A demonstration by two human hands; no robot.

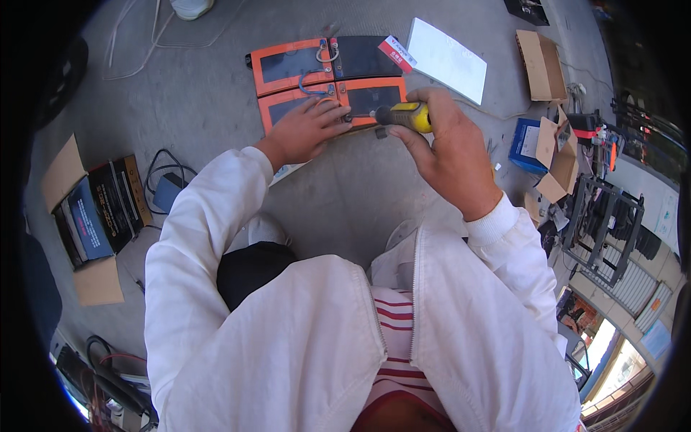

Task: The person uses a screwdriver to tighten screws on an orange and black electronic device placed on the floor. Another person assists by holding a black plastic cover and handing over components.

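Four orange and black rectangular units, likely batteries (291, 63), lie in two rows on the grey floor, with short cables (313, 90) at their terminals. My left hand (302, 129) rests on the lower units, its fingers slightly apart around a terminal near the middle; its thumb is hidden. My right hand (453, 155) grips a yellow and black screwdriver (409, 117) held sideways, pointing toward that same terminal at the lower right unit. A red and white packet (396, 54) lies beside the upper right unit, next to a white board (446, 61).
An open carton of packaged items (101, 212) and a blue-grey adapter with cables (169, 194) sit at left. At right are cardboard boxes (540, 65), a blue box (527, 147), tools and a black metal frame (603, 227). Thin cords cross the floor at upper left.
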